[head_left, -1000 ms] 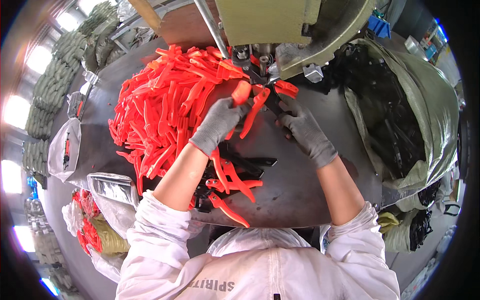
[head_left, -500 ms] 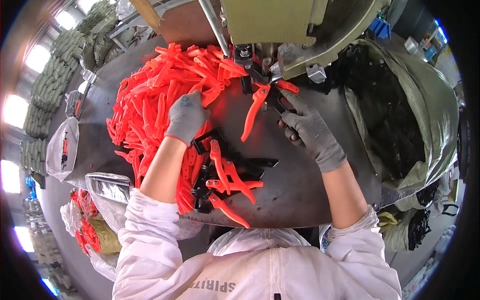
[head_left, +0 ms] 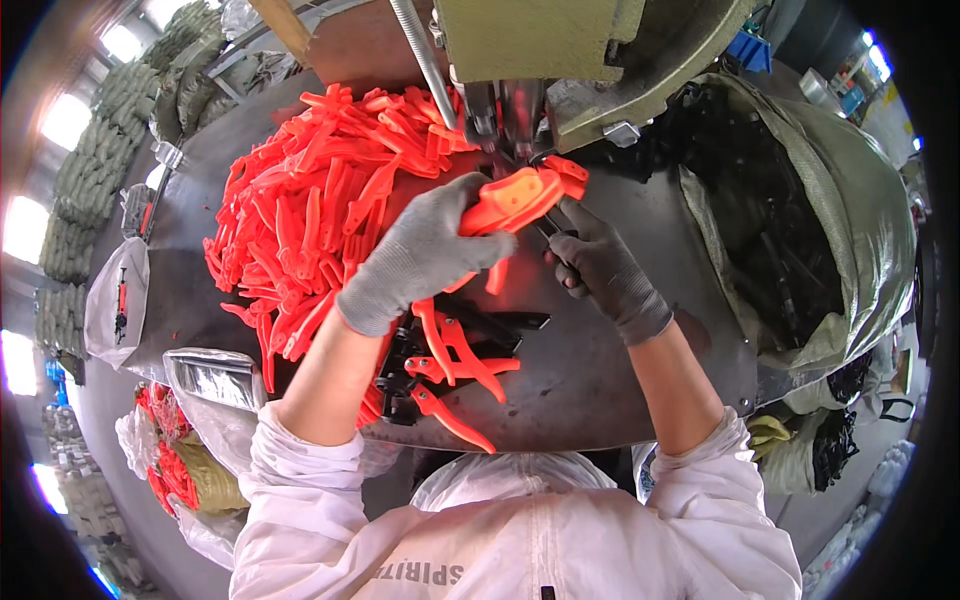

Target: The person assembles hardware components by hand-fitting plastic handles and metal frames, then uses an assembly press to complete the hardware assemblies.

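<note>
My gloved left hand point(head_left: 425, 255) is closed around a red plastic handle point(head_left: 515, 200), just in front of the machine's pressing head point(head_left: 515, 115). My gloved right hand point(head_left: 608, 275) grips a black tool part point(head_left: 548, 226), whose far end reaches under that head. Another red handle piece point(head_left: 568, 172) shows at the far end of the black part. The left hand and its handle hide much of where the parts meet. Left of my hands lies a large heap of red handles point(head_left: 300, 200). Several black tools with red handles point(head_left: 440, 405) lie nearer to me.
The green machine body point(head_left: 540, 40) overhangs the far side of the dark metal table point(head_left: 600, 400). At the right, a woven sack point(head_left: 855, 200) stands open with black parts point(head_left: 775, 230) inside. A clear plastic-wrapped box point(head_left: 212, 380) sits by the left edge.
My left hand has moved right from the heap to the machine, bringing a red handle. The right hand keeps its hold on the black part and has shifted slightly toward me.
</note>
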Demonstrator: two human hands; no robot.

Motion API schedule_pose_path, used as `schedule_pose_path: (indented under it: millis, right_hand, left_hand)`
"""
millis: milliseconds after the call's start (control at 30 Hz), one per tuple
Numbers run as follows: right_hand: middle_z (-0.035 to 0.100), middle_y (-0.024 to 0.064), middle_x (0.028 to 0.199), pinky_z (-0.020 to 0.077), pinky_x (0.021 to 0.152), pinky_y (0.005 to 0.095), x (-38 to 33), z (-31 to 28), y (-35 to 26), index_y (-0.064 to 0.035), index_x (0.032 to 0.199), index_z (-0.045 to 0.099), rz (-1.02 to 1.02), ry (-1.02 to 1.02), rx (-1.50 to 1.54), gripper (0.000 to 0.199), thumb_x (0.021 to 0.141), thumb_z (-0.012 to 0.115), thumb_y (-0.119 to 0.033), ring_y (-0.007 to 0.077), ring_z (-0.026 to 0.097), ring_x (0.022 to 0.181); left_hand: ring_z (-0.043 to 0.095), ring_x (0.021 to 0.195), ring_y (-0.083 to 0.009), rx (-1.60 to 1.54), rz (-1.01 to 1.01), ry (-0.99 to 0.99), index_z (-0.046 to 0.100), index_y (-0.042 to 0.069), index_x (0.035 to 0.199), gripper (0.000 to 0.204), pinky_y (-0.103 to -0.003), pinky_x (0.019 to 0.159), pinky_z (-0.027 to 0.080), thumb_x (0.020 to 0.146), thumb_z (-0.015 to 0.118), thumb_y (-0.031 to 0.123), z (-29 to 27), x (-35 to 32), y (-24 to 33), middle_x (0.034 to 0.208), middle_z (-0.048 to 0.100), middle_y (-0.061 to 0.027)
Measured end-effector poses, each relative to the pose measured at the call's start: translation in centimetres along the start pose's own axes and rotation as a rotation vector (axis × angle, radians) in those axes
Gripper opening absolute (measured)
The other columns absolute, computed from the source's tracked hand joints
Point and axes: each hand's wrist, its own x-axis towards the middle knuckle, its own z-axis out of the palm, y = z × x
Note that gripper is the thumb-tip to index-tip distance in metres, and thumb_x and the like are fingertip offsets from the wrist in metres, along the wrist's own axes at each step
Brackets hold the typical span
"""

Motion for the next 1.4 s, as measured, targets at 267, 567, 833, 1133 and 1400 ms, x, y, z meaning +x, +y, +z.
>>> schedule_pose_path:
  millis: [267, 567, 833, 1133, 1400]
  right_hand:
    - [0.063, 0.0072, 0.072, 0.0473, 0.049, 0.0309, 9.0, -7.7, -1.9, -0.0081, 0.114, 0.060, -0.012, 0.246, -0.498, 0.029, 0.091, 0.045, -0.020, 0.0131, 0.056, 0.051]
    - [0.056, 0.0008, 0.067, 0.0364, 0.044, 0.0203, 5.4, -5.0, 0.0, -0.0080, 0.097, 0.062, -0.371, 0.436, 0.140, 0.018, 0.088, 0.055, -0.022, 0.0048, 0.047, 0.051]
    - [0.059, 0.0043, 0.082, 0.0415, 0.053, 0.0202, -0.6, -1.2, -1.1, -0.0101, 0.138, 0.042, -0.176, 0.072, 0.034, 0.051, 0.088, 0.051, -0.012, 0.0061, 0.049, 0.057]
    - [0.057, 0.0047, 0.079, 0.0425, 0.051, 0.0222, 1.3, -1.1, 1.1, -0.0118, 0.139, 0.039, -0.075, 0.061, -0.050, 0.060, 0.081, 0.051, -0.009, 0.0071, 0.047, 0.055]
    - [0.057, 0.0056, 0.078, 0.0431, 0.051, 0.0240, 1.5, -0.6, 1.0, -0.0100, 0.138, 0.041, -0.134, 0.024, -0.002, 0.055, 0.083, 0.051, -0.010, 0.0079, 0.048, 0.054]
  left_hand:
    - [0.060, 0.066, -0.0127, -0.284, -0.306, -0.070, 0.049, -0.004, 0.109, 0.033, -0.027, 0.063, 0.051, 0.081, 0.062, 0.008, 3.7, 0.4, -3.1, 0.086, 0.060, -0.0087]
    - [0.059, 0.087, -0.0132, -0.538, -0.222, 0.138, 0.052, -0.008, 0.113, 0.038, -0.027, 0.075, 0.049, 0.085, 0.064, 0.016, 2.2, 2.7, -4.3, 0.099, 0.060, -0.0079]
    - [0.058, 0.083, -0.0103, -0.515, -0.248, 0.142, 0.056, -0.008, 0.113, 0.038, -0.025, 0.073, 0.048, 0.086, 0.066, 0.016, 2.7, 3.4, -3.1, 0.096, 0.062, -0.0056]
    - [0.066, 0.079, -0.0328, 0.351, -0.211, 0.335, 0.061, 0.000, 0.092, 0.028, -0.041, 0.071, 0.050, 0.081, 0.064, 0.026, 0.6, 4.0, -6.9, 0.083, 0.066, -0.0199]
    - [0.065, 0.083, -0.0355, 0.977, -0.202, 0.458, 0.063, 0.006, 0.090, 0.027, -0.044, 0.073, 0.052, 0.076, 0.063, 0.029, -6.3, 3.7, -12.4, 0.086, 0.067, -0.0186]
